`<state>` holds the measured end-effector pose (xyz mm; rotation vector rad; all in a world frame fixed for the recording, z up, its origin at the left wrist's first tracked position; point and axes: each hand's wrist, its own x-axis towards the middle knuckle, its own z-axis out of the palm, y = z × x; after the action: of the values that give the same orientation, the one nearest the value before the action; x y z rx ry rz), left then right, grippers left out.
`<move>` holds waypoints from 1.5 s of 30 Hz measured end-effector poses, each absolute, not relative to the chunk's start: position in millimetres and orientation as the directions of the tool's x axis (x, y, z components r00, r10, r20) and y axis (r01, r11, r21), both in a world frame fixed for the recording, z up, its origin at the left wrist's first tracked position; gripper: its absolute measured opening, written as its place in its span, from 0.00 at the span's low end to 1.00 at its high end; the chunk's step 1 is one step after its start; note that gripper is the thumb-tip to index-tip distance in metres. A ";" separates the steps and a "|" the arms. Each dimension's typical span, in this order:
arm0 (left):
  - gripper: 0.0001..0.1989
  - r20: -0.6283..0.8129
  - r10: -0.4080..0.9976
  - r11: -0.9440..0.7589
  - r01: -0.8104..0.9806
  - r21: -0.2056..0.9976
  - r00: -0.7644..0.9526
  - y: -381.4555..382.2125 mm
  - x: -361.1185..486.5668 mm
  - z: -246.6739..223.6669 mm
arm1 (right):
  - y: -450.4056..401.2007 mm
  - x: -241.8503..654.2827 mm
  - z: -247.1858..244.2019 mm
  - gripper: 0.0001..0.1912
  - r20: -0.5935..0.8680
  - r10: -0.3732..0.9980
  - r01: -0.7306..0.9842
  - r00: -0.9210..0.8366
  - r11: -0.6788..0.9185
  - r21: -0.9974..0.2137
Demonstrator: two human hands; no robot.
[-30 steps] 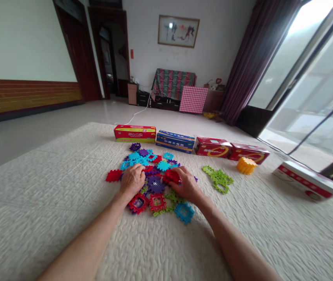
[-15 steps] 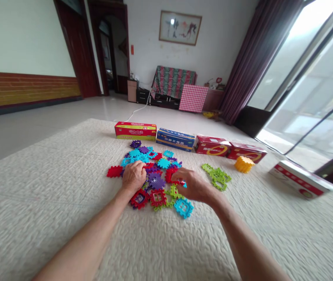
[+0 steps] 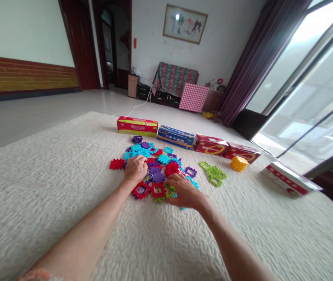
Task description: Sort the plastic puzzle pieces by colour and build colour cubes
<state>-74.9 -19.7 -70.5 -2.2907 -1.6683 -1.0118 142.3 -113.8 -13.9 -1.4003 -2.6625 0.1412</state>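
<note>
A pile of plastic interlocking tiles with toothed edges, in red, purple, turquoise and green, lies on the quilted cover. My left hand (image 3: pixel 136 168) rests at the pile's left side with fingers curled; what is under them is hidden. Close to its fingertips lie red pieces and a purple tile (image 3: pixel 156 175). At the pile's right front, my right hand (image 3: pixel 182 189) has its thumb and fingers apart over a green tile (image 3: pixel 170 191). A red square tile (image 3: pixel 158 190) is just left of that. A purple frame tile (image 3: pixel 190 171) lies beyond my right hand.
Joined green tiles (image 3: pixel 213 173) and a yellow stack of tiles (image 3: pixel 239 164) lie to the right. Behind stand a red-and-green box (image 3: pixel 137 127), a blue box (image 3: pixel 175 137) and two red boxes (image 3: pixel 211 145). A white-and-red box (image 3: pixel 291 179) sits at far right.
My right hand has come down and nearer over the green tile. A purple frame tile now lies apart at the pile's right. My left hand stays at the pile; the view has shifted slightly.
</note>
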 end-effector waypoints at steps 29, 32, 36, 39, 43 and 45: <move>0.13 0.614 0.757 -0.428 0.880 0.204 0.226 -12.5 -79.8 -76.6 | -80.9 259.4 -51.7 0.27 0.706 0.644 0.863 0.293 0.140 -0.486; 0.13 0.614 0.759 -0.419 0.885 0.205 0.217 -13.0 -79.5 -76.0 | -83.1 271.5 -49.7 0.26 0.749 0.583 0.879 0.314 0.120 -0.462; 0.13 0.602 0.770 -0.412 0.885 0.215 0.212 -13.8 -78.6 -74.3 | -93.4 234.6 -36.1 0.13 0.698 0.690 0.839 0.194 0.253 -0.483; 0.13 0.597 0.777 -0.408 0.883 0.232 0.202 -14.4 -77.9 -73.3 | -106.9 186.4 -27.0 0.08 0.478 0.856 0.730 -0.194 0.452 -0.513; 0.13 0.586 0.789 -0.402 0.877 0.262 0.186 -16.4 -76.7 -71.8 | -121.8 137.3 -22.3 0.07 0.297 0.881 0.779 -0.368 0.467 -0.419; 0.13 0.581 0.794 -0.401 0.875 0.273 0.182 -17.6 -76.2 -70.9 | -123.3 125.7 -21.7 0.07 0.241 0.908 0.844 -0.342 0.410 -0.346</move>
<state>-76.2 -17.6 -70.9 -2.3197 -1.6468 -1.0169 125.7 -123.3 -21.7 -1.5017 -2.2785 0.2236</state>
